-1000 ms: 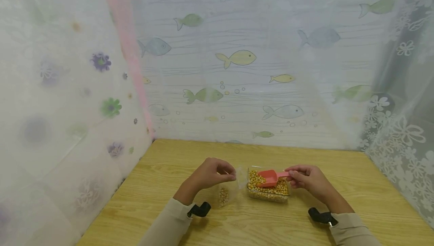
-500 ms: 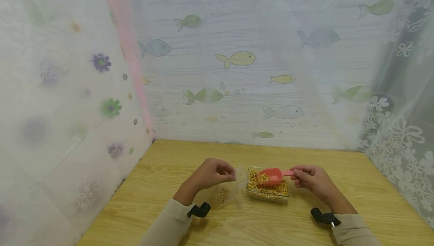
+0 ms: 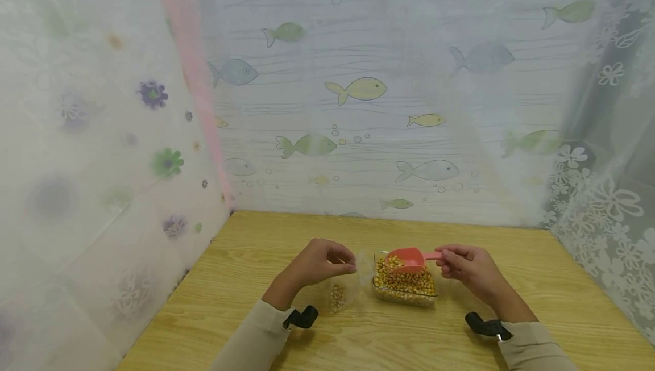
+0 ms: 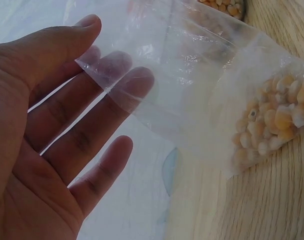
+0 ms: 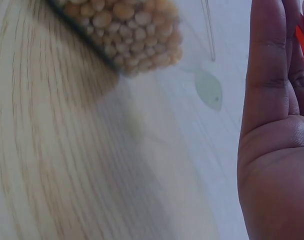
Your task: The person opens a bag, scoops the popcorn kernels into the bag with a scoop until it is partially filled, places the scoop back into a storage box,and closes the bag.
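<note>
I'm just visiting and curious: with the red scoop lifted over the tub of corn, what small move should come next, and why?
Probably carry the red scoop sideways to the clear bag's mouth. The right hand holds it by the handle above the tub of corn, seemingly loaded, while the left hand pinches the bag's top edge open beside the tub, a few kernels already inside.

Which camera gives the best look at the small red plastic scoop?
The head view: the whole red plastic scoop shows, held by the right hand above the clear tub of corn kernels. The right wrist view catches only a red sliver; the left wrist view shows none.
</note>
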### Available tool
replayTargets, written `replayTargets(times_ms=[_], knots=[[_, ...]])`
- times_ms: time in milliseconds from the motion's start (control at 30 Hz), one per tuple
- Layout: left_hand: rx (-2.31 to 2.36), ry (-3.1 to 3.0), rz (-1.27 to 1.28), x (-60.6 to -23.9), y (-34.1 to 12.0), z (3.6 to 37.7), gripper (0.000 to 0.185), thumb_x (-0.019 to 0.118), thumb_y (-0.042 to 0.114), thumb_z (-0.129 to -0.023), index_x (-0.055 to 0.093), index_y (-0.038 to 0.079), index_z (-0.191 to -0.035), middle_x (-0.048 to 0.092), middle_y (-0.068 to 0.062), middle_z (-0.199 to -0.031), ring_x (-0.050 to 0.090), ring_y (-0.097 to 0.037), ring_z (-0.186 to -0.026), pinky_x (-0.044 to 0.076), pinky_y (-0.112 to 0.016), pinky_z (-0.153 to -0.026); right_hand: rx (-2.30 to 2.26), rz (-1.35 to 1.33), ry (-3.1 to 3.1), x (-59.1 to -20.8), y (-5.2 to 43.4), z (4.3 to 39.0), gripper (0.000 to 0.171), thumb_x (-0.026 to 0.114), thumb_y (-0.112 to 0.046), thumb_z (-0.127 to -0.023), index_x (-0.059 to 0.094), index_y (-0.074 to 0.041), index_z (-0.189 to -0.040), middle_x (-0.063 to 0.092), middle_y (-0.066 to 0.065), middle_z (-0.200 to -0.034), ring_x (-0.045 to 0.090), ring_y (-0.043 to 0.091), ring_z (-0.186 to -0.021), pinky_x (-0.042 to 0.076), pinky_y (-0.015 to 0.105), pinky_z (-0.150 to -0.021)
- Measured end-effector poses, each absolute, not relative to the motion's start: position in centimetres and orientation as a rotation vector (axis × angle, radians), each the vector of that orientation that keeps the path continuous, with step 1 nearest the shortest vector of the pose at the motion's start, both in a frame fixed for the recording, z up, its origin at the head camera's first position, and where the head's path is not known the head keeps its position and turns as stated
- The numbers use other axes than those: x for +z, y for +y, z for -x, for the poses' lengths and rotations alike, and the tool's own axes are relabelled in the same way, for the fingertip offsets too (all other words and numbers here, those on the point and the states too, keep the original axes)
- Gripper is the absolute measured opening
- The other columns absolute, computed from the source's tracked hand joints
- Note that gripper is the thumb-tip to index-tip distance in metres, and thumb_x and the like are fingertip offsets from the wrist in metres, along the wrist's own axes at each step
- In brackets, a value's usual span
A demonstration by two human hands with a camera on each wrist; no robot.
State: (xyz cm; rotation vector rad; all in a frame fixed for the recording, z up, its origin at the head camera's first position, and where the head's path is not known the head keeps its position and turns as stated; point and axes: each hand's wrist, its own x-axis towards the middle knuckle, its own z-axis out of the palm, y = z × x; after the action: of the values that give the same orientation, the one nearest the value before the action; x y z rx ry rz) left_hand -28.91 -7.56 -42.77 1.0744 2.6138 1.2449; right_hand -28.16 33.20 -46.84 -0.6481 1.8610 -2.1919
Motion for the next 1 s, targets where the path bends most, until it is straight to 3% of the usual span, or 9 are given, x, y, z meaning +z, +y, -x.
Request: replayTargets(times_ms=[133, 333, 467, 700, 1000], knots=[[1.247, 2.613, -1.081, -42.7, -7.6, 28.9, 0.012, 0.076, 0.037, -0.096, 0.079, 0.03, -0.105, 0.076, 0.015, -0.1, 0.072, -0.005, -0.089, 0.059, -0.026, -0.081, -2.193, 0.629, 1.882, -46.2, 32.5, 27.9, 0.026, 0.05, -0.01, -0.111, 0.074, -0.01, -0.12, 0.078, -0.001, -0.097, 0.073, 0.007, -0.086, 0.063, 0.029, -0.078], [1.238, 2.615, -1.109, -42.8, -7.5, 28.8, 0.023, 0.075, 0.037, -0.097, 0.08, 0.018, -0.109, 0.076, 0.015, -0.101, 0.071, -0.004, -0.089, 0.059, -0.026, -0.081, -2.21, 0.626, 1.874, -45.9, 31.6, 27.7, 0.027, 0.051, -0.009, -0.11, 0.067, 0.006, -0.127, 0.078, 0.001, -0.097, 0.074, 0.009, -0.086, 0.063, 0.031, -0.079], [1.236, 2.613, -1.108, -42.8, -7.4, 28.8, 0.027, 0.075, 0.037, -0.097, 0.08, 0.014, -0.11, 0.076, 0.014, -0.101, 0.071, -0.003, -0.089, 0.059, -0.026, -0.082, -2.211, 0.64, 1.876, -45.6, 30.9, 27.5, 0.026, 0.052, -0.008, -0.11, 0.067, 0.006, -0.126, 0.078, 0.001, -0.097, 0.075, 0.009, -0.086, 0.063, 0.03, -0.078], [1.228, 2.617, -1.115, -42.6, -7.3, 28.9, 0.024, 0.075, 0.037, -0.097, 0.08, 0.017, -0.11, 0.076, 0.014, -0.101, 0.071, -0.002, -0.089, 0.059, -0.025, -0.082, -2.134, 0.578, 2.02, -44.2, 29.3, 26.9, 0.034, 0.059, -0.014, -0.107, 0.063, 0.012, -0.129, 0.078, 0.003, -0.097, 0.076, 0.016, -0.087, 0.064, 0.036, -0.079], [1.24, 2.63, -1.116, -43.1, -7.4, 28.9, 0.018, 0.073, 0.042, -0.097, 0.08, 0.028, -0.107, 0.076, 0.016, -0.1, 0.07, -0.001, -0.09, 0.059, -0.025, -0.083, -2.001, 0.514, 2.196, -42.8, 27.1, 26.5, 0.041, 0.067, -0.024, -0.104, 0.066, 0.008, -0.129, 0.079, 0.008, -0.099, 0.077, 0.03, -0.093, 0.064, 0.039, -0.081]])
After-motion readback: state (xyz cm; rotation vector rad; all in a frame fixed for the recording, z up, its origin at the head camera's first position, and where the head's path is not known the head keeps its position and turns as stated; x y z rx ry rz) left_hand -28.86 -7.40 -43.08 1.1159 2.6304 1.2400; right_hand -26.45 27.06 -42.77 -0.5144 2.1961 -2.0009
